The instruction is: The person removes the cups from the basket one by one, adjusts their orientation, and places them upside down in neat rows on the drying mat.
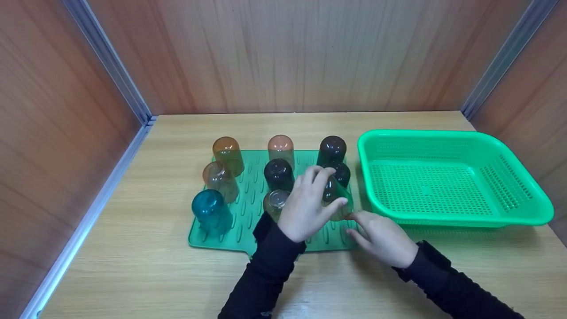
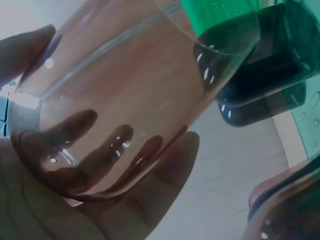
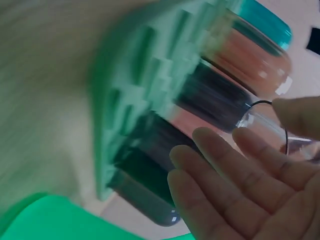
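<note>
My left hand point(image 1: 310, 201) grips a transparent, faintly pinkish glass point(image 2: 125, 100) around its closed base, thumb on one side and fingers on the other. The glass point(image 1: 342, 206) is tilted over the front right of a green ridged drying mat point(image 1: 252, 181), its open rim toward my right hand point(image 1: 383, 237). That hand has its fingers extended, fingertips right at the rim in the head view. Beyond the held glass, two dark glasses point(image 1: 332, 149) stand upside down along the mat's right side. A clear glass point(image 1: 275, 201) is just left of my left hand, partly hidden by it.
A green plastic basket point(image 1: 456, 221) stands right of the mat. Upside-down glasses fill the mat's left and middle rows: amber point(image 1: 228, 155), pale pinkish point(image 1: 221, 181), blue point(image 1: 211, 212), pink point(image 1: 281, 148) and dark point(image 1: 279, 175). Wooden panels point(image 1: 301, 57) enclose the back and sides.
</note>
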Demonstrator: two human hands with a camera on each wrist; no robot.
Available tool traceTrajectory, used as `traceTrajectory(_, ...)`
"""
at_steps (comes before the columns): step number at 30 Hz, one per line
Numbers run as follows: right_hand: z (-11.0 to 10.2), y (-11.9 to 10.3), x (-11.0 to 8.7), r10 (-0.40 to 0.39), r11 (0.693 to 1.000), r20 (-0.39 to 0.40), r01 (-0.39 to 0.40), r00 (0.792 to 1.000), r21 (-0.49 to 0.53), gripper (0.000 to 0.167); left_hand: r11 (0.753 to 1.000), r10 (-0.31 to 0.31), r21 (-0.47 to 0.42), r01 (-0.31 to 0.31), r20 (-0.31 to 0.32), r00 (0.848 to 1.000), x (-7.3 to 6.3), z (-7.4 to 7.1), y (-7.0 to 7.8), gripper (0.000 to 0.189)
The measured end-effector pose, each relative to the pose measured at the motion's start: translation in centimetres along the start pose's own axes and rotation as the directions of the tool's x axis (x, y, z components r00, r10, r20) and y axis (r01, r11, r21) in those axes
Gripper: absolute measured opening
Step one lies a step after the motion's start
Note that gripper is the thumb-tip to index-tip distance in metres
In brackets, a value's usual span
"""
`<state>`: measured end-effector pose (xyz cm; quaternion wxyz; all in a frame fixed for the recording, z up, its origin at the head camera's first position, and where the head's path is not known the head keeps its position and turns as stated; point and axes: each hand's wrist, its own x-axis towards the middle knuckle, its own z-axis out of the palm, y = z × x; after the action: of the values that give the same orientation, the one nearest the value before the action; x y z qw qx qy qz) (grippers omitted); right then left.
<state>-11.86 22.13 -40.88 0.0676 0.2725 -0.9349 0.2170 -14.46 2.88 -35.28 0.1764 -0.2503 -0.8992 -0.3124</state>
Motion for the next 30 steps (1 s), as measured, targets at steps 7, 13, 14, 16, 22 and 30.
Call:
traceTrajectory(7,0.6,1.4,-1.5,-0.028,0.982,0.088,0.044,0.996,-0.185,0.037,0.999,-0.012,0.044,0.008,0.092,0.996,-0.2,1.7,0.1,0.060)
traceTrajectory(13,1.0,1.8,-2.5,-0.016,0.970,0.249,0.076,0.968,-0.231,0.055,0.997,-0.004,0.073,-0.012,0.217,0.976,-0.5,3.2,-0.1,0.060)
traceTrajectory(14,1.1,1.8,-2.6,-0.014,0.967,0.275,0.083,0.961,-0.240,0.057,0.996,-0.004,0.082,-0.015,0.231,0.973,-0.5,3.5,-0.1,0.060)
traceTrajectory(16,1.1,1.9,-2.8,-0.016,0.959,0.315,0.103,0.949,-0.263,0.061,0.995,-0.006,0.103,-0.020,0.246,0.969,-0.6,3.9,-0.3,0.061)
traceTrajectory(22,1.0,2.0,-3.2,-0.047,0.942,0.365,0.163,0.930,-0.294,0.069,0.988,0.000,0.150,-0.039,0.253,0.967,-0.6,5.1,-0.4,0.060)
traceTrajectory(30,1.2,2.2,-3.4,-0.109,0.927,0.312,0.210,0.944,-0.309,0.069,0.976,0.067,0.187,-0.115,0.243,0.968,-0.5,5.8,-0.1,0.055)
